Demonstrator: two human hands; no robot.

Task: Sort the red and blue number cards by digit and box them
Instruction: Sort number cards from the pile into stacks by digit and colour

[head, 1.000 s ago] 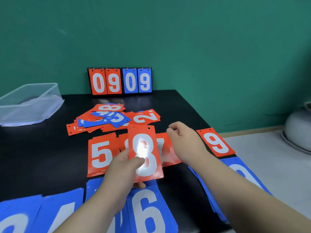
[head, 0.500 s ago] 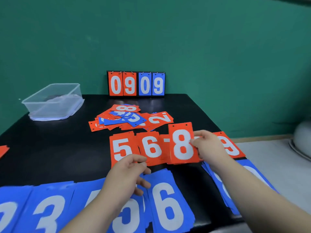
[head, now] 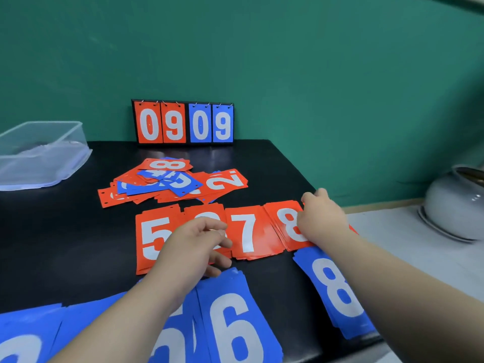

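L hand (head: 192,244), R hand (head: 323,218): both bare; forearms bare up to frame edge.

One head-worn wide-angle camera looks forward and down, close over the black table (head: 65,244), facing the green wall (head: 262,61).

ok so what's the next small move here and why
Probably lift the right hand off the red 8 and reach to the heap for another card: the 8 lies flat in its row beside the 7, the left hand is empty, and the heap is unsorted.
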